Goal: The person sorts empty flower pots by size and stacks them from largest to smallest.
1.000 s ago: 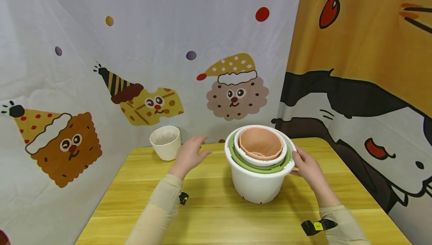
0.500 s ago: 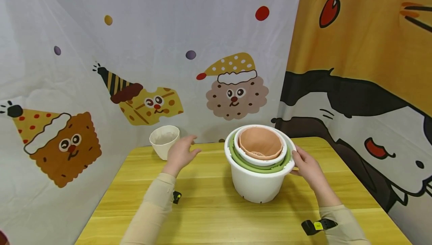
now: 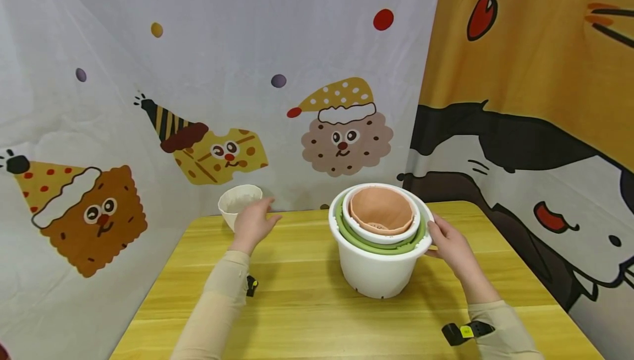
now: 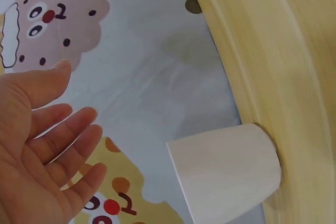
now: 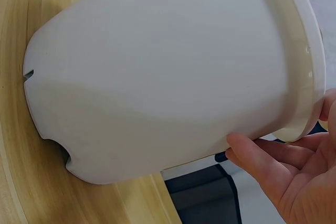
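Observation:
On the right half of the table stands a large white flowerpot [image 3: 377, 272]. Nested inside it are a green pot [image 3: 374, 246], a smaller white pot [image 3: 348, 212] and an orange pot [image 3: 381, 210]. My right hand [image 3: 452, 243] grips the large pot's rim at its right side, with fingers under the rim along the outer wall in the right wrist view. At the back left, a small cream-white pot [image 3: 238, 200] stands upright. My left hand [image 3: 251, 227] partly hides that pot in the head view. In the left wrist view it is apart from the pot, fingers loosely spread, holding nothing.
The wooden table [image 3: 317, 321] has its back edge close to a light curtain [image 3: 317, 30] with cartoon prints. An orange curtain [image 3: 535, 74] hangs at the right. A dark object [image 5: 207, 198] shows beyond the table edge in the right wrist view.
My left hand has moved left and slightly down toward the small cream-white pot, covering more of it in the head view. The right hand and the nested pots have stayed still.

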Motion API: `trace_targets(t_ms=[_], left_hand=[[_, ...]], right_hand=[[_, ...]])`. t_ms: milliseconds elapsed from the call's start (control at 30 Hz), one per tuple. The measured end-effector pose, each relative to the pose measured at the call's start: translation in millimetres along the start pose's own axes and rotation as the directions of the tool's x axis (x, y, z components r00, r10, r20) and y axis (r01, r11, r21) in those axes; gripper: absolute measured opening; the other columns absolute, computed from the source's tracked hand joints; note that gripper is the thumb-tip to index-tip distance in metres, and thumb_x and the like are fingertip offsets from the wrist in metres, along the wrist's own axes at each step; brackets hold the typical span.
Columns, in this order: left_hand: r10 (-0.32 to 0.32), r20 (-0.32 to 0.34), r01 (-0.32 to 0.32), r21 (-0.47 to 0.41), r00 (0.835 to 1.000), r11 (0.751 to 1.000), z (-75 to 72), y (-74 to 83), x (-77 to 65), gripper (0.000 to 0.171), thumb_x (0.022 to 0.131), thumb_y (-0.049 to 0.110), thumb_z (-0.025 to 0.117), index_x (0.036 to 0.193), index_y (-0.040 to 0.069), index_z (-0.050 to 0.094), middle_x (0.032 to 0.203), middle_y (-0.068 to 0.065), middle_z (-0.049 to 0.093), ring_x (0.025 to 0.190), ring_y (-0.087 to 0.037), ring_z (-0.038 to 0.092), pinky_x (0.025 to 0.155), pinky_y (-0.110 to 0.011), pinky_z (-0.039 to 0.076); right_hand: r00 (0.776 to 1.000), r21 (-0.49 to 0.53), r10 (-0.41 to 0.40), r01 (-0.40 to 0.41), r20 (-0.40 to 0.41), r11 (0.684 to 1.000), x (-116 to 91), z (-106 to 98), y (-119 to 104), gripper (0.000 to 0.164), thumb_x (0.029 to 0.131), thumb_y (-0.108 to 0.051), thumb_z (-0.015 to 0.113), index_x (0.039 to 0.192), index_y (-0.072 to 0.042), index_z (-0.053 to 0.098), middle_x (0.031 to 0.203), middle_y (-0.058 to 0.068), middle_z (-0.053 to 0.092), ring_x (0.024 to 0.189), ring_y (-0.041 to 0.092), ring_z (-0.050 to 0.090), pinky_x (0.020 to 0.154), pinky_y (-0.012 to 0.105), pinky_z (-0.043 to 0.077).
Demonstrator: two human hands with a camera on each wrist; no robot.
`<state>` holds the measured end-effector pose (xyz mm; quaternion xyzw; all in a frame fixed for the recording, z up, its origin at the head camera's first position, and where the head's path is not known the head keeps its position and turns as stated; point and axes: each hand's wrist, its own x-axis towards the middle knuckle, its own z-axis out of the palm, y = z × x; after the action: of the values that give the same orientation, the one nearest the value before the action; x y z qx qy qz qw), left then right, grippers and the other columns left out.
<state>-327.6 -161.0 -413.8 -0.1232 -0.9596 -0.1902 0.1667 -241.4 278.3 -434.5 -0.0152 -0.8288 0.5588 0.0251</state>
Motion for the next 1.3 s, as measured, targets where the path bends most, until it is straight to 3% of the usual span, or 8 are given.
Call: trace_targets(t_ms=[233, 633, 1067, 1300], left_hand=[[-0.047, -0.038, 0.048, 0.022, 0.998, 0.999, 2.4, -12.0, 0.2, 0.05, 0.087, 0.028, 0.077, 0.128, 0.004, 0.062, 0.108, -0.014, 0.071, 0.093, -0.031, 0.068, 0.074, -0.05, 0.055], [-0.075, -0.103, 0.081, 0.055, 0.992, 0.995, 8.2, -39.9, 4.5, 0.051, 0.087, 0.026, 0.077, 0.127, -0.001, 0.061, 0.113, -0.02, 0.068, 0.097, -0.04, 0.064, 0.082, -0.055, 0.052], [-0.13, -0.072, 0.136, 0.093, 0.989, 0.986, 13.8, -56.9, 7.2, 0.057, 0.086, 0.035, 0.077, 0.129, 0.002, 0.058, 0.116, -0.022, 0.065, 0.102, -0.044, 0.059, 0.084, -0.059, 0.049], [-0.151, -0.059, 0.156, 0.097, 0.987, 0.983, 18.5, -62.7, 9.8, 0.061, 0.085, 0.036, 0.078, 0.132, 0.003, 0.057, 0.121, -0.023, 0.063, 0.107, -0.044, 0.057, 0.091, -0.063, 0.044]], right_hand=[[1.0, 0.002, 0.0, 0.0, 0.0, 1.0, -0.4, 0.0, -0.8, 0.067, 0.106, -0.045, 0.035, 0.158, -0.007, 0.02, 0.152, 0.029, 0.033, 0.118, 0.039, 0.054, 0.081, 0.035, 0.058], [1.0, 0.008, 0.0, 0.0, 0.006, 1.0, -0.4, -0.2, 0.7, 0.067, 0.106, -0.044, 0.035, 0.158, -0.006, 0.018, 0.153, 0.029, 0.03, 0.12, 0.04, 0.053, 0.08, 0.034, 0.058], [1.0, -0.004, 0.001, -0.001, 0.0, 1.0, 0.7, -0.4, 0.5, 0.068, 0.105, -0.046, 0.035, 0.158, -0.006, 0.019, 0.154, 0.028, 0.03, 0.119, 0.041, 0.054, 0.08, 0.034, 0.059], [1.0, -0.013, 0.002, -0.002, -0.007, 1.0, 0.0, -0.5, -0.2, 0.068, 0.105, -0.046, 0.036, 0.158, -0.006, 0.021, 0.153, 0.029, 0.031, 0.119, 0.042, 0.054, 0.08, 0.035, 0.059]])
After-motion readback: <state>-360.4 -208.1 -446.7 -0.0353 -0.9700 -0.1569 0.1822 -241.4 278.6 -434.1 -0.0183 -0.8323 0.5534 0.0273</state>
